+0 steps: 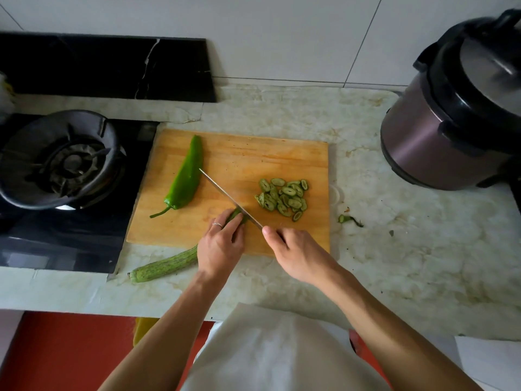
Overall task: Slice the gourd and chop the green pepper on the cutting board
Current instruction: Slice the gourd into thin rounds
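Note:
A long ridged green gourd (166, 266) lies slanted across the front-left edge of the wooden cutting board (253, 153). My left hand (221, 245) grips it near its cut end, fingers curled over it. My right hand (293, 251) grips the handle of a knife (225, 194), whose blade rests on the gourd's cut end just past my left fingertips. A pile of several gourd slices (283, 198) lies on the right of the board. A whole green pepper (186, 177) lies on the board's left side, stem toward me.
A gas stove with a black burner ring (60, 159) sits left of the board. A pressure cooker (456, 114) stands at the back right. A gourd scrap (349, 219) lies on the marble counter (408, 249) right of the board.

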